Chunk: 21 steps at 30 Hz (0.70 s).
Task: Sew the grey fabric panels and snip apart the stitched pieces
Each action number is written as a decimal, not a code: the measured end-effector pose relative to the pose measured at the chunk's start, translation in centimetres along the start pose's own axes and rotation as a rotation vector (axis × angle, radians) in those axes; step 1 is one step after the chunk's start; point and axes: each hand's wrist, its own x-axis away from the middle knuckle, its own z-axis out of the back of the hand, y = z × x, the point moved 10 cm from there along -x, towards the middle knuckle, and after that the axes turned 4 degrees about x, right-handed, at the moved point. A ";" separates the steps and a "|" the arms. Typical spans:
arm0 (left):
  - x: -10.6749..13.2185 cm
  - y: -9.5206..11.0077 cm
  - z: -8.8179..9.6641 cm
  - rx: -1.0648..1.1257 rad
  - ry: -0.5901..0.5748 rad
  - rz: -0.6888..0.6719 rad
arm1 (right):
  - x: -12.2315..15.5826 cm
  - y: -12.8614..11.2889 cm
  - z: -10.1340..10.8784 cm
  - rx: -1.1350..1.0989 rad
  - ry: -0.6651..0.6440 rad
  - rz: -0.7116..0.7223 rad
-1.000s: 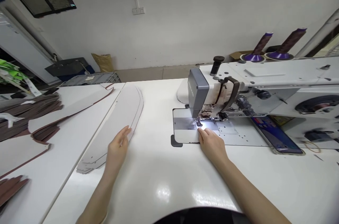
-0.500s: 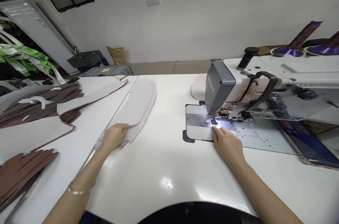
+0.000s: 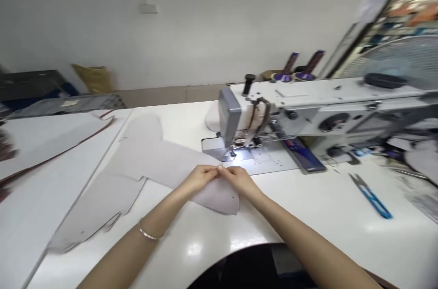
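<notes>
A long pale grey curved cut piece (image 3: 160, 161) lies across the white table (image 3: 212, 239), lifted off a stack of like pieces (image 3: 92, 207) at the left. My left hand (image 3: 200, 178) and my right hand (image 3: 238, 178) meet at the piece's upper edge, both with fingers pinched on it. They are just in front of the lit needle area (image 3: 234, 153) of the white and grey sewing machine (image 3: 273, 116). The near rounded end of the piece (image 3: 222, 202) lies below my hands.
Blue thread snips (image 3: 371, 195) lie on the table at the right. A phone (image 3: 304, 154) rests under the machine arm. Purple thread cones (image 3: 301, 68) stand behind the machine. A fan (image 3: 400, 63) is at the far right; brown-edged pieces (image 3: 51, 138) lie at the left.
My left hand has pulled one grey piece off the stack and carried it right to the machine. My right hand left the needle plate and joined it on the piece. The view swung right.
</notes>
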 end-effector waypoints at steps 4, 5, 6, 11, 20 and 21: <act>-1.7 -0.2 -2.6 -0.092 0.006 -0.149 | 0.1 2.0 2.5 0.303 0.087 -0.107; -1.9 0.1 -2.8 -0.179 0.027 -0.227 | 0.2 2.3 2.4 0.365 0.076 -0.103; -2.0 0.5 -3.3 -0.277 0.031 -0.316 | 0.4 2.3 2.2 0.430 0.073 -0.091; -2.3 1.3 -6.0 -0.758 0.061 -0.563 | 0.9 0.7 1.0 0.697 0.134 0.003; -4.3 2.2 -7.8 -1.091 0.026 -0.628 | -0.2 1.0 2.0 0.935 0.251 0.209; -4.4 2.1 -7.7 -1.076 0.048 -0.647 | -0.1 1.0 2.0 0.927 0.266 0.232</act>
